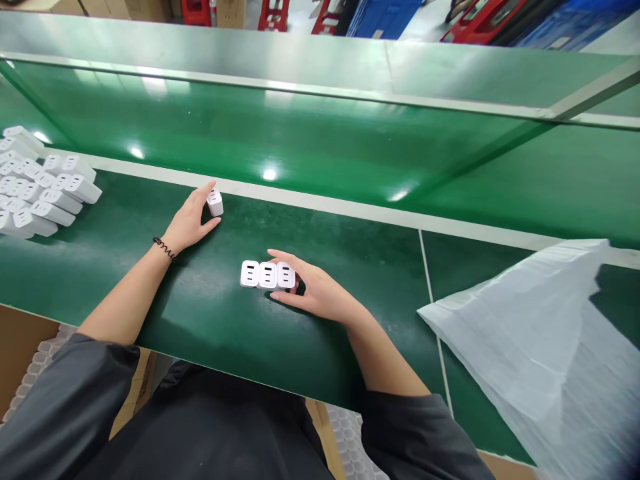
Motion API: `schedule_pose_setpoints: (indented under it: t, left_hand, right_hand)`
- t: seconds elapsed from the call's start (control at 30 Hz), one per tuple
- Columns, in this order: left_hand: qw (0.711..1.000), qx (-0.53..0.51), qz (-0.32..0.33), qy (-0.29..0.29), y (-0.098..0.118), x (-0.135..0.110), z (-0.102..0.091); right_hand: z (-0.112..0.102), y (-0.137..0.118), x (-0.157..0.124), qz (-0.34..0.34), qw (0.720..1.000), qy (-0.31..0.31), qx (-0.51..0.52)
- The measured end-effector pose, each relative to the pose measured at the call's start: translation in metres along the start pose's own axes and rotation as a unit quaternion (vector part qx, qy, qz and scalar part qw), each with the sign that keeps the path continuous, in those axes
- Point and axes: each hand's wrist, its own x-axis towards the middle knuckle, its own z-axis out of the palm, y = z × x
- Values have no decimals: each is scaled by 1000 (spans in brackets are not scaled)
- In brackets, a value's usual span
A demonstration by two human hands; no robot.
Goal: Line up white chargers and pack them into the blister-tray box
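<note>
The left hand (189, 219) is half spread around a lone white charger (215, 203) on the far left part of the worktop (210, 313). Its fingers are at the charger's far left side, while the thumb stands apart on the near side. A dark coiled band (165, 249) circles that wrist.

Nearer and to the right, three more chargers stand side by side in a row (267, 274), slotted faces up. The right hand (317, 288) curves around the row's right end, fingers along the far side and thumb along the near side; whether it presses on them cannot be told.

At the far left, many chargers lie in a pile (60, 200), well apart from the row. On the right, a crumpled translucent sheet (525, 340) spreads over the worktop. A pale strip (350, 209) runs along the far side, below a glossy green panel (310, 147). Beyond are red crates (274, 15) and a blue bin (387, 17).
</note>
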Motion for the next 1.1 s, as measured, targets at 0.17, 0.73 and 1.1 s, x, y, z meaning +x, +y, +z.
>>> schedule_pose_setpoints:
  t: [0.17,0.73,1.1]
  left_hand:
    - [993,16,89,80,40,-6,-16]
    - [970,-14,235,-61,109,-53,23]
    - [974,-56,200,-86,107,-53,22]
  right_hand:
    - [-1,2,0,-11,999,-13,29]
    - [6,2,0,-59,997,-12,50]
    - [13,3,2,-80,994,-6,68]
